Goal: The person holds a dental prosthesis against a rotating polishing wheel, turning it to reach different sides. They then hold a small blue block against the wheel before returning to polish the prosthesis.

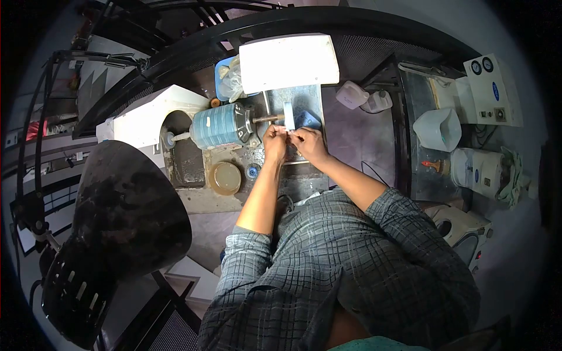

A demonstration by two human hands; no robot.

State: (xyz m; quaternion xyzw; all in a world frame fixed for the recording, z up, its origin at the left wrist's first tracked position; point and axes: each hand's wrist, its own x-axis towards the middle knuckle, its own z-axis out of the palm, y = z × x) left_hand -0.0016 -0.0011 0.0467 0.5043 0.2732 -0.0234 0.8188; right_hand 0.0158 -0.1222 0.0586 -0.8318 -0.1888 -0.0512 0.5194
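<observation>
My left hand (274,144) and my right hand (310,145) meet just below a pale polishing wheel (288,111). Fingers of both hands are closed in a pinch around something small, mostly hidden, whose kind I cannot make out. The wheel sits at the end of a brownish shaft (268,118) that comes out of a blue motor (215,126). Behind the wheel is a metal tray (310,95) under a white hood (290,61). A blue object (307,120) lies in the tray, right of the wheel and close to my right hand.
A round tan bowl (225,178) and a small blue round item (253,171) stand left of my forearms. A black lamp shade (120,213) looms at lower left. Another white hood (149,120) covers the motor's left end. Plastic jugs (352,95) stand right of the tray.
</observation>
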